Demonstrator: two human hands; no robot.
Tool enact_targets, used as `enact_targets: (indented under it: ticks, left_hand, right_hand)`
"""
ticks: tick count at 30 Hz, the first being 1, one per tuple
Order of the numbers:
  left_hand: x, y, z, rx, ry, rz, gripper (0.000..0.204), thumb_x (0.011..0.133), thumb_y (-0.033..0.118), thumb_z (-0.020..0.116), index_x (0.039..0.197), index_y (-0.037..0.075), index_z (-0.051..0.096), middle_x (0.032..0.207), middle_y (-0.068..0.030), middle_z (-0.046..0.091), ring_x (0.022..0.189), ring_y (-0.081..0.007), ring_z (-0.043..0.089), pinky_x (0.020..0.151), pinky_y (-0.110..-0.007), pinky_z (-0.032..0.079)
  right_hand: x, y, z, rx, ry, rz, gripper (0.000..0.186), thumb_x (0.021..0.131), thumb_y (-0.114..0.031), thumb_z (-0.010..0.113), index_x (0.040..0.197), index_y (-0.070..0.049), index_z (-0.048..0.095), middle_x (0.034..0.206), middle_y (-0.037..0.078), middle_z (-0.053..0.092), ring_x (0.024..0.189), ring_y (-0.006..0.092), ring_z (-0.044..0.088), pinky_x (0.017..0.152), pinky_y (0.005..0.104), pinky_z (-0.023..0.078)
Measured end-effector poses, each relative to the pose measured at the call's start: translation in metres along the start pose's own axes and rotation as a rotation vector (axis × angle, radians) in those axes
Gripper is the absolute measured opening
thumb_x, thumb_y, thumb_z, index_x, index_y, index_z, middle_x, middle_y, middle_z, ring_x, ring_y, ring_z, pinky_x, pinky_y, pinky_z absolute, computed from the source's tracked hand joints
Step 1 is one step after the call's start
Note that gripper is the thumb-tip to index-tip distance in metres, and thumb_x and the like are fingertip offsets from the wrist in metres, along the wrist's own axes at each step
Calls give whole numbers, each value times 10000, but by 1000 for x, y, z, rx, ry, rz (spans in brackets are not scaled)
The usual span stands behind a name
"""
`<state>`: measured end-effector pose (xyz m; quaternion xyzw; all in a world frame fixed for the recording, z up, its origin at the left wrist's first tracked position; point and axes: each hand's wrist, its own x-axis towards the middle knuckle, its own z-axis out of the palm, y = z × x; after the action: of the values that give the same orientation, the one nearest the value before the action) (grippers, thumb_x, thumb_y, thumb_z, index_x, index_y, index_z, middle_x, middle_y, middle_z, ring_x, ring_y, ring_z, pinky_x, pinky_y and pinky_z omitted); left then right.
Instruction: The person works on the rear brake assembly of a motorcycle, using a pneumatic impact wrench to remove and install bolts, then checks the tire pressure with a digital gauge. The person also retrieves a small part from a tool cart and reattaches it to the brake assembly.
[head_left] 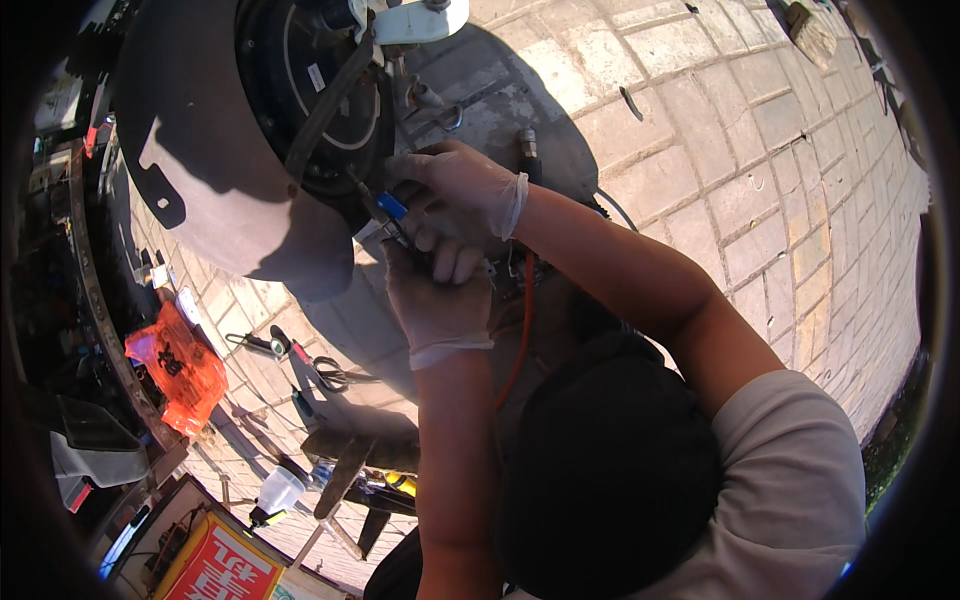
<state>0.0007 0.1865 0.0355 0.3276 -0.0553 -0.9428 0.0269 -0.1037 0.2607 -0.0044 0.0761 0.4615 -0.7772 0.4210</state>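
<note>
My left hand (440, 275), in a thin pale glove, is closed around a slim metal tool (396, 232) pointing up and to the left. A bright blue piece (391, 206) sits beside its shaft. My right hand (455, 180), gloved too, is just above it, fingers bent inward by the blue piece; what they grip is hidden in shadow. Beyond the hands stands a black round part (320, 90) with a pale ring, crossed by a dark curved bar (335, 110). A large smooth dark panel (200, 120) curves along its left side.
An orange-red hose (527, 330) runs below my hands. Scissors (335, 375), a crumpled orange bag (178, 365) and a whitish cup (280, 490) lie left on brick paving (720, 130). A black rounded shape (610, 470) fills the lower middle.
</note>
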Motion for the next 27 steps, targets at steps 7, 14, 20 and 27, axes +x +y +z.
enact_targets:
  ticks: [7,14,20,27]
  left_hand:
    - [0,5,-3,-109,96,4,354,1028,390,357,953,90,531,709,37,454,480,-74,285,449,-228,244]
    - [-1,2,-7,20,35,1,314,1017,319,396,975,49,549,703,25,484,492,-81,337,480,-241,286]
    - [-1,0,-6,16,-98,18,226,996,248,453,986,43,546,721,4,490,512,-87,351,506,-243,299]
    - [2,3,5,40,-34,-4,160,959,179,490,879,44,520,654,14,475,489,-94,354,513,-260,303]
  right_hand:
    - [-18,21,-15,-39,61,77,295,922,-231,600,1040,36,642,929,96,659,801,158,612,733,268,478]
    - [-34,35,-26,-33,101,110,304,916,-250,598,994,40,643,887,93,653,800,149,606,711,270,471]
    - [-41,33,-26,7,125,89,305,898,-251,612,963,45,644,854,92,646,768,149,600,690,266,473]
    - [-42,44,-30,-73,147,60,266,884,-252,623,887,10,668,814,73,649,698,139,591,642,265,471]
